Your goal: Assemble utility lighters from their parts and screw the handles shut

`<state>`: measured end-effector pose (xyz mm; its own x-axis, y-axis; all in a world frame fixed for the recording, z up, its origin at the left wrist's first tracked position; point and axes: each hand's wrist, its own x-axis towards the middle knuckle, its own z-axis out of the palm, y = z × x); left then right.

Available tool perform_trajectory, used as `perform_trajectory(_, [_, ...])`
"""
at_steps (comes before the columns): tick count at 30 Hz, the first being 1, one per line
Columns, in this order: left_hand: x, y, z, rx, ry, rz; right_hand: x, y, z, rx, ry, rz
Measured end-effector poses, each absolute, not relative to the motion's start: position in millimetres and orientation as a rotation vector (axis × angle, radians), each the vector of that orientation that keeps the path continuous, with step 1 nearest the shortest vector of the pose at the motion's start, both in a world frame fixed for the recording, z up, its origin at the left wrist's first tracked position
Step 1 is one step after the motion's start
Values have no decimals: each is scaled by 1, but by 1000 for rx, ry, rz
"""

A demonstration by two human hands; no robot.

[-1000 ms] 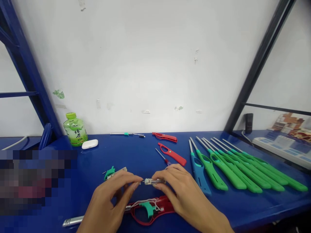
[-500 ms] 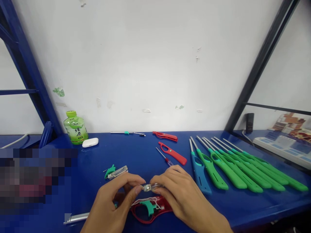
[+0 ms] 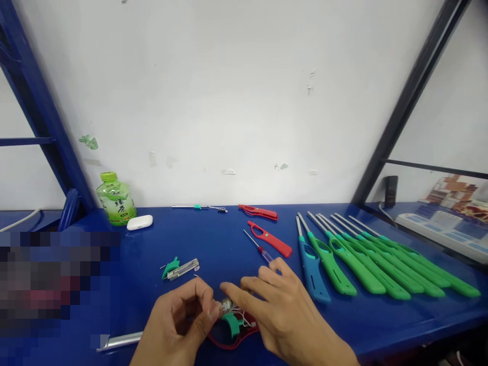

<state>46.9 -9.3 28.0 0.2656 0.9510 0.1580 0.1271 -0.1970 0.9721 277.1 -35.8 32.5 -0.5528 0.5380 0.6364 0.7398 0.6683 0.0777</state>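
Observation:
My left hand (image 3: 183, 320) is closed, thumb and forefinger pinching the valve end of a small clear lighter fuel tank (image 3: 226, 305). My right hand (image 3: 282, 310) is beside it with fingers stretched out and apart, partly covering the tank; its thumb is hidden. Beneath both hands lies a red lighter shell half (image 3: 231, 346) with a green trigger (image 3: 232, 325) and white wires (image 3: 247, 319) in it. A metal lighter tube (image 3: 124, 340) sticks out to the left of my left hand. Beyond that hand rest another clear tank (image 3: 183, 269) and a green trigger (image 3: 171, 267).
Several green lighters (image 3: 364, 269) and a blue lighter (image 3: 314, 272) lie at the right. Farther back are a screwdriver (image 3: 263, 251), two red shell pieces (image 3: 272, 240), a metal rod assembly (image 3: 197, 207), a white case (image 3: 140, 222) and a tea bottle (image 3: 117, 201).
The clear tank has come down closer to the red shell. My right hand's fingers have lifted off its end and spread, while my left hand keeps its pinch.

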Motion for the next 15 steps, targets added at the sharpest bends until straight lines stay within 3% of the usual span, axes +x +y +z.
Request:
perform_trajectory(7, [46,-12,31,1702,992,1011,283,-37,32,-978,-2262,-396])
perform_trajectory(15, [42,-4,24,2434,1098,1420,297,-46,33,-1358,-2118,347])
